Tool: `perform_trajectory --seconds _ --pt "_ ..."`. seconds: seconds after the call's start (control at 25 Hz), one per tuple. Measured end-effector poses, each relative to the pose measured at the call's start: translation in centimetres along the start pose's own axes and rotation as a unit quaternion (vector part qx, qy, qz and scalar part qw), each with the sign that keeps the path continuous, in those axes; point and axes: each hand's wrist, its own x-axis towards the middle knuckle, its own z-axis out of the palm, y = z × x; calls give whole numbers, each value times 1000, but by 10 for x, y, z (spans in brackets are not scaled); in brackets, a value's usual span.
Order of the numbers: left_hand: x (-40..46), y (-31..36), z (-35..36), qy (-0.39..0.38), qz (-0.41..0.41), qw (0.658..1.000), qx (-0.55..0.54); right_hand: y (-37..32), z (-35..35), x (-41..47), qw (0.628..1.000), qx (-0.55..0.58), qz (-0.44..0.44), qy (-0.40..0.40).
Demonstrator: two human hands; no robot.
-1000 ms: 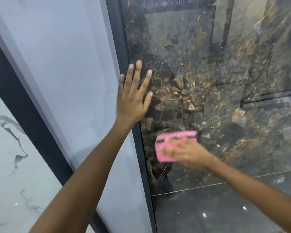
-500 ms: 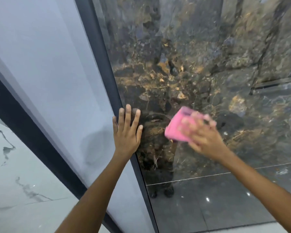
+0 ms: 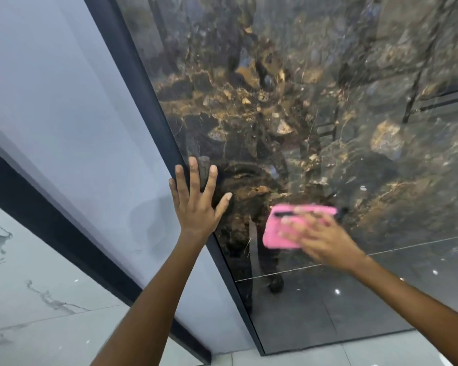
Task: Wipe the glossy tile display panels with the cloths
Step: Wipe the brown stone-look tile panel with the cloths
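My left hand (image 3: pixel 197 204) is flat against the dark frame edge (image 3: pixel 154 107) of the dark marble panel (image 3: pixel 328 101), fingers straight and spread, fingertips overlapping both the frame and the glossy face. It holds nothing.

My right hand (image 3: pixel 320 237) presses the pink cloth (image 3: pixel 283 228) flat against the same panel, low and to the right of the left hand, the two well apart. Hand and cloth are motion-blurred. The fingers lie over the cloth's right half; I cannot tell whether they are straight on it or curled around its edge.

Panel surface: black-brown with gold veining, highly reflective. The reflection of a standing person shows between my hands, feet near the lower part of the panel. A thin pale line crosses the panel below the cloth.

Surroundings: to the left of the dark frame, a plain pale grey-blue panel (image 3: pixel 64 101), glossy, with a faint smudged shadow near my left wrist. Further left, a second dark frame strip (image 3: pixel 37 215), then a white marble panel (image 3: pixel 24 286) with grey veins. Pale floor tiles (image 3: pixel 328 355) show under the dark panel's bottom edge.

My left forearm crosses in front of the grey-blue panel and the lower frame.
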Motion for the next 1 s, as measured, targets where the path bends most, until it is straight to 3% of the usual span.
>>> perform_trajectory --seconds 0.08,0.12,0.16,0.2,0.24,0.32,0.36,0.52,0.56,0.6,0.68,0.72,0.76,0.8,0.88,0.96,1.0 --pt "-2 0 -1 6 5 1000 -9 7 -21 9 972 47 220 73" --pt "-1 1 -1 11 8 1000 -12 0 -23 11 952 54 288 84" --pt "0 1 -1 9 7 1000 -14 -15 -15 8 952 46 295 70" --pt "2 1 -1 6 2 1000 -18 -33 -2 -1 973 24 230 24" --pt "3 1 0 5 -2 1000 -20 -50 14 -13 993 31 105 -41" --pt "1 1 3 14 -5 1000 -13 -63 34 -22 983 35 -103 -149" --pt "0 1 4 16 -6 1000 -12 -67 35 -14 980 33 -123 -151" --pt "-1 1 4 15 -6 1000 -15 -110 39 45 995 35 44 -78" --pt "-1 1 4 13 -5 1000 -16 -127 50 44 994 15 5 -106" --pt "-1 1 3 13 -3 1000 -15 -142 62 30 982 -4 -98 -164" --pt "-1 2 4 13 -4 1000 -14 -143 82 -12 923 1 -278 -267" --pt "-1 2 5 12 -5 1000 -16 -133 82 -30 910 5 -301 -287" --pt "-3 2 5 15 -5 1000 -18 -118 75 -42 916 13 -278 -288" --pt "-5 2 4 20 -6 1000 -18 -102 65 -55 944 17 -232 -235" --pt "-5 4 5 26 -8 999 -22 -59 32 -51 986 56 -76 -139" --pt "-2 4 3 23 -10 1000 -19 -28 8 -19 993 53 109 -7" --pt "-1 3 2 22 -10 1000 -13 -24 3 -1 982 60 177 21"
